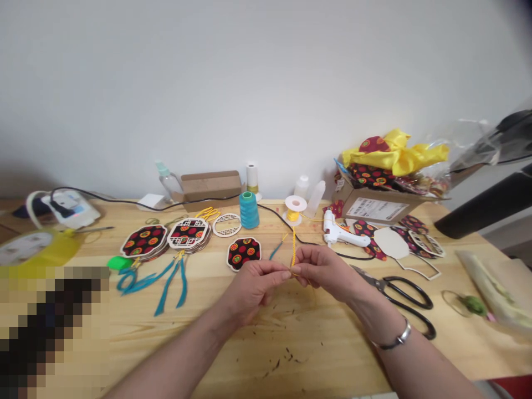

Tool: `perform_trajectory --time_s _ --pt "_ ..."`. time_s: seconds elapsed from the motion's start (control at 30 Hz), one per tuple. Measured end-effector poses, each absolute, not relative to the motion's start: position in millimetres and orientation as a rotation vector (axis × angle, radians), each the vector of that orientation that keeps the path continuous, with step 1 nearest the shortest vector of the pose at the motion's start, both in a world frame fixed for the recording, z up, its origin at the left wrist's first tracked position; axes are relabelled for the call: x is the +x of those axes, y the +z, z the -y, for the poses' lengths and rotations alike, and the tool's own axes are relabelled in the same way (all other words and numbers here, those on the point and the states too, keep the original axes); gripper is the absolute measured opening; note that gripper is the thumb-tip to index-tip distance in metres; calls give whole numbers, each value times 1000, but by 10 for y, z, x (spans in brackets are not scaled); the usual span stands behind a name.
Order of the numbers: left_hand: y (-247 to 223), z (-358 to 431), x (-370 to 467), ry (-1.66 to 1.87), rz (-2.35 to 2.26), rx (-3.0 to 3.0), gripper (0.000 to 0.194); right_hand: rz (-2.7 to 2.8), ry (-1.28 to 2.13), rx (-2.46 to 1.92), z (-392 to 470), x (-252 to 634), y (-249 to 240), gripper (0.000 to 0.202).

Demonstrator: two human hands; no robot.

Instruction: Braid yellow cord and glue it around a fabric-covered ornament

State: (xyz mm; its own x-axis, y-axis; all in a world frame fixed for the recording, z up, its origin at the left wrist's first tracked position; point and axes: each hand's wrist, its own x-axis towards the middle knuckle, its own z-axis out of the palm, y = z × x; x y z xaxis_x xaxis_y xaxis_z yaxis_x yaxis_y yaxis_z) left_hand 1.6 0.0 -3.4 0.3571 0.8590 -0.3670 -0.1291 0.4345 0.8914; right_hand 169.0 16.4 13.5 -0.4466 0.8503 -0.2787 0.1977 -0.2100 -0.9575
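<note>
A yellow cord [294, 247] is held above the surface [332, 360] between the left hand [254, 284] and right hand [324, 271], each grip pinched closed on it. Beyond stand a yellow spool [293, 214] and teal thread cone [249, 211]; a patterned panel [243, 253] lies left. Rightward lies a glue gun [347, 236]; the right forearm [380, 313] partly covers the scissors [379, 284].
</note>
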Motion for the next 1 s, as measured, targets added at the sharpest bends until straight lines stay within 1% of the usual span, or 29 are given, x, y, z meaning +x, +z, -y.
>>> perform_trajectory --time_s 0.37,0.67,1.0 --pt "-61 16 11 733 -981 863 18 1519 1757 -1181 -157 1699 143 13" --pt "-102 22 8 730 -929 828 22 1540 1784 -1149 -153 1719 141 15" --pt "-74 13 9 741 -991 821 17 1512 1770 -1186 -146 1699 139 13"
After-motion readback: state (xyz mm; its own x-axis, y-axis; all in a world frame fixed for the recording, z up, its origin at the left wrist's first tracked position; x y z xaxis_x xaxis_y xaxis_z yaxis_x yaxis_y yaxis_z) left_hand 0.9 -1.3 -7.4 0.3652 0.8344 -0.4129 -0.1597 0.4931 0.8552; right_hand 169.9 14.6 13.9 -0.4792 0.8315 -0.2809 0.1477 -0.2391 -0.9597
